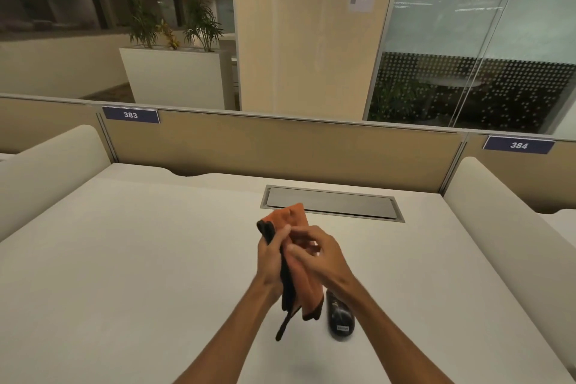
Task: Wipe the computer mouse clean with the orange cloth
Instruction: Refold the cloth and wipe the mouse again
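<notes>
Both hands are raised above the pale surface (124, 259), working the orange cloth (291, 215) between them. The left hand (271, 259) is closed around the cloth's dark-trimmed edge, with its fingers wrapped over the fold. The right hand (318, 256) pinches the orange face of the cloth between thumb and fingertips. The grip looks like a gathering or folding hold, likely meant to bunch the fabric into a pad that fits the palm before any rubbing begins. A loose dark strip of the cloth hangs down toward the surface below the left wrist.

The black mouse (339, 316) lies on the surface near the person, just right of the hanging end of the cloth and partly under the right forearm. It rests flat with a small label showing on its near end. Neither hand touches it, and the cloth appears clear of it, though the hanging corner comes close. The wiping itself seems not yet begun.

Farther away, a metal cable hatch (333, 201) is set flush into the surface, and low dividers with number plates stand behind it.
</notes>
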Demonstrator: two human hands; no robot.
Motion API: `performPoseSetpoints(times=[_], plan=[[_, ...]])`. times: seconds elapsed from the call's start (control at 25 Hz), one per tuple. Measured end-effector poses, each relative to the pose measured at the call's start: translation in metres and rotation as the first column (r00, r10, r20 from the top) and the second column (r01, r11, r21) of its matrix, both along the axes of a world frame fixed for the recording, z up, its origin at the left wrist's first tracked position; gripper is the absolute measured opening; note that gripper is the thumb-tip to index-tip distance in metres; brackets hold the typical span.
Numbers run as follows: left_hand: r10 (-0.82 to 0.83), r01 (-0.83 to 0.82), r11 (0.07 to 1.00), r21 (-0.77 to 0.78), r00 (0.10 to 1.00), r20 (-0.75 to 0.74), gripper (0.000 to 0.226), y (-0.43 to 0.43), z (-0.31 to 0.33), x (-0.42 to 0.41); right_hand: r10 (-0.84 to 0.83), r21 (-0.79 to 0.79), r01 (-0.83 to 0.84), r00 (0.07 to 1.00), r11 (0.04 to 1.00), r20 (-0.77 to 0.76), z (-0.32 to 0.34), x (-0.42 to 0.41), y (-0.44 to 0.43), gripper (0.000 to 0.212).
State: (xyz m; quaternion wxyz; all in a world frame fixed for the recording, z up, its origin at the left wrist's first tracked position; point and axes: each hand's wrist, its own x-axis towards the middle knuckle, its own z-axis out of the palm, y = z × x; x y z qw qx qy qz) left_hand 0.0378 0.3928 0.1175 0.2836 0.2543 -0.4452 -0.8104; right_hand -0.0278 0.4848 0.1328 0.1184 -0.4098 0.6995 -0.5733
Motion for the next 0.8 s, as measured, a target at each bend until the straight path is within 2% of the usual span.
performPoseSetpoints(times=[0.08, 0.16, 0.24, 0.32, 0.36, 0.44, 0.48, 0.52, 0.6, 0.72, 0.8], plan=[[-0.061, 0.056, 0.994, 0.096, 0.997, 0.041, 0.036, -0.009, -0.002, 0.003, -0.137, -0.035, 0.139, 0.989, 0.990, 0.049, -0.002, -0.010, 0.002, 0.041], [-0.131, 0.125, 0.984, 0.127, 0.990, 0.046, 0.034, -0.013, 0.000, 0.005, -0.152, 0.036, 0.148, 0.971, 0.988, 0.184, -0.004, -0.017, 0.003, 0.057], [-0.141, 0.139, 0.990, 0.031, 0.988, 0.068, 0.031, -0.009, 0.005, 0.004, -0.079, 0.078, 0.062, 0.971, 0.995, 0.226, -0.011, -0.022, 0.004, 0.041], [0.013, 0.006, 0.973, -0.232, 0.997, 0.081, 0.047, -0.004, 0.001, 0.003, -0.113, 0.059, 0.104, 0.979, 0.993, 0.172, -0.012, -0.023, 0.005, 0.025], [0.137, -0.099, 0.893, -0.438, 0.989, 0.056, 0.061, 0.000, -0.004, 0.004, -0.164, 0.042, 0.160, 0.978, 0.986, 0.130, -0.013, -0.024, 0.006, 0.023], [0.252, -0.155, 0.586, -0.795, 0.968, -0.003, 0.080, 0.006, -0.019, 0.002, -0.217, 0.035, 0.215, 0.974, 0.976, 0.068, -0.014, -0.022, 0.006, 0.024], [0.238, -0.095, 0.470, -0.878, 0.971, 0.022, 0.080, 0.010, -0.023, 0.000, -0.197, 0.044, 0.194, 0.978, 0.980, 0.076, -0.014, -0.020, 0.005, 0.025], [0.206, -0.026, 0.446, -0.895, 0.976, 0.074, 0.078, 0.016, -0.025, -0.002, -0.162, 0.068, 0.156, 0.981, 0.985, 0.107, -0.014, -0.017, 0.003, 0.024], [0.145, 0.025, 0.514, -0.857, 0.983, 0.115, 0.081, 0.022, -0.025, -0.006, -0.072, 0.111, 0.052, 0.980, 0.992, 0.188, -0.013, -0.013, 0.002, 0.020], [0.128, -0.037, 0.598, -0.801, 0.991, 0.050, 0.086, 0.022, -0.021, -0.006, 0.054, 0.134, -0.101, 0.947, 0.986, 0.316, -0.016, -0.013, 0.009, 0.014], [0.098, -0.043, 0.691, -0.722, 0.995, 0.035, 0.080, 0.016, -0.021, -0.005, 0.108, 0.070, -0.164, 0.860, 0.984, 0.499, -0.022, -0.015, 0.018, 0.025]])
